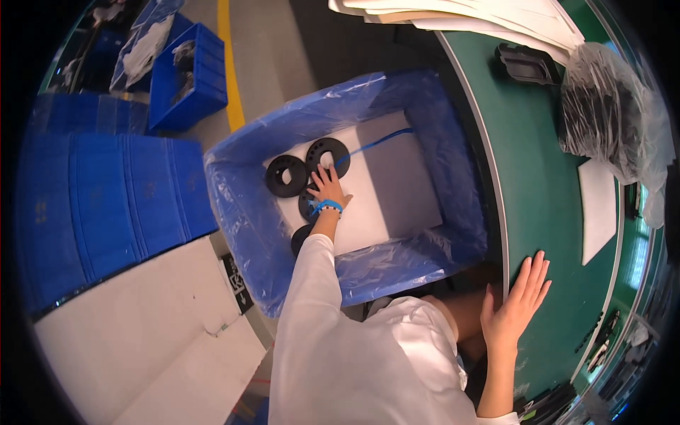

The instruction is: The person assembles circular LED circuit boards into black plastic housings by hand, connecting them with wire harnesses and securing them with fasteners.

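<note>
My left hand (329,190), a blue band on its wrist, reaches down into a blue crate (262,134) lined with clear plastic. Its fingers are spread over a black ring-shaped disc (307,205), partly hidden under the hand, and the fingertips come up to the lower edge of another black ring (340,152). To the left is a third black ring (276,185), and one more is half covered by my sleeve. All of them rest on a white sheet (365,219) at the crate's bottom. My right hand (513,312) lies flat, fingers stretched, at the green table's edge.
The green table (528,184) runs along the right, bearing a black plastic tray (528,64), a bag of dark parts (602,106), a white foam sheet (597,205) and stacked cardboard sheets (474,14). Stacked blue crates (106,198) stand left. A blue strap (382,139) crosses the crate's bottom.
</note>
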{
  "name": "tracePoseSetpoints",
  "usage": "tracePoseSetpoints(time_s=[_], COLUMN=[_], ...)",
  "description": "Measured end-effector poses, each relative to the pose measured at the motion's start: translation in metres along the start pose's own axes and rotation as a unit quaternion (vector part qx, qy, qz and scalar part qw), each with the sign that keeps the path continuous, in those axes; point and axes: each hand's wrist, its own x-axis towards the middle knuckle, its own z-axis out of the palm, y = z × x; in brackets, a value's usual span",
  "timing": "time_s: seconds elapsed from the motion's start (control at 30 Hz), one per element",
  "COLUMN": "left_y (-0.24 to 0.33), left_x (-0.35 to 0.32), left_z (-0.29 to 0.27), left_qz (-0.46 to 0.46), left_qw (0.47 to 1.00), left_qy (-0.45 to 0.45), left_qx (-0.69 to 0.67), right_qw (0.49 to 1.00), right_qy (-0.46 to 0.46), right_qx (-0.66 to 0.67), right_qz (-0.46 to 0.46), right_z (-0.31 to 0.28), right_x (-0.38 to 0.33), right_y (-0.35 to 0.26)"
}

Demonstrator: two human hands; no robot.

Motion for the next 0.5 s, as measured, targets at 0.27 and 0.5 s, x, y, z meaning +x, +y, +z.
tracePoseSetpoints(time_s=[0.27,0.5], left_y=[-0.004,-0.020], left_x=[0.081,0.055], left_z=[0.052,0.062], left_qz=[0.071,0.265], left_qw=[0.984,0.949], left_qy=[0.127,0.170], left_qx=[0.106,0.029], right_qw=[1.000,0.998], right_qy=[0.012,-0.050], right_qx=[-0.001,-0.022], right_qz=[0.000,0.024], right_z=[-0.002,0.000], right_x=[0.002,0.019], right_y=[0.000,-0.010])
